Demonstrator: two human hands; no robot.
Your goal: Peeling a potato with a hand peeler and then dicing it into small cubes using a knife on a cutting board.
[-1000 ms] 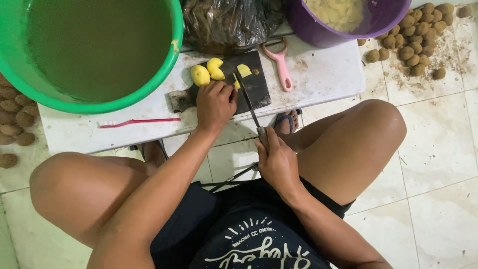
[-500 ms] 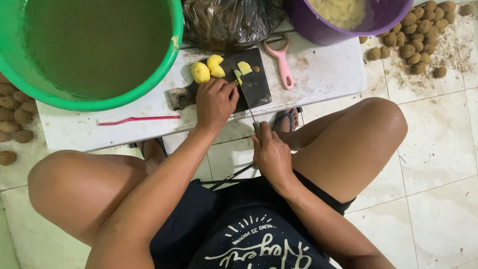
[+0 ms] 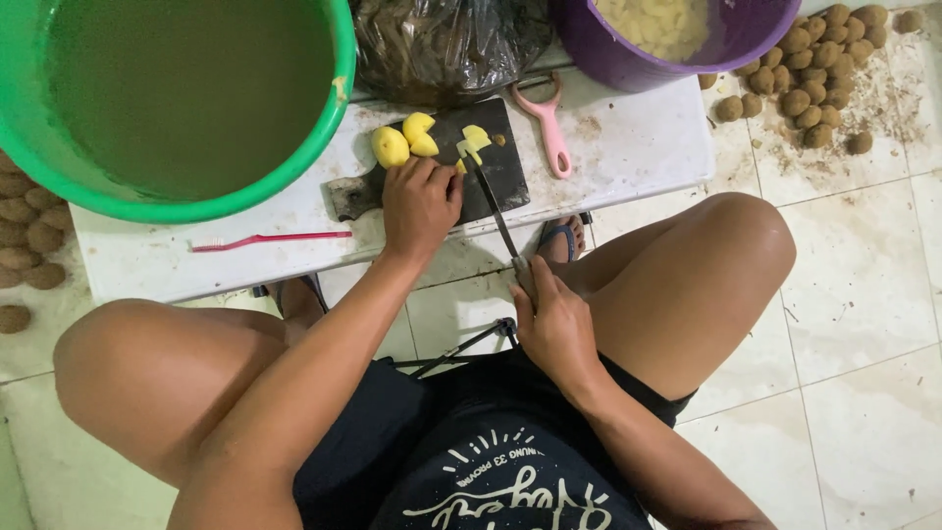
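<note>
knife: long axis runs from my lap up to the dark cutting board, tip pointing away from me and slightly left, blade over the board edge.
right hand: clenched round the knife handle, off the counter.
left hand: fingers curled down on a potato piece on the board; two peeled yellow potatoes just beyond.
change: right hand pulled back toward me since half a second ago; left hand same spot.
</note>
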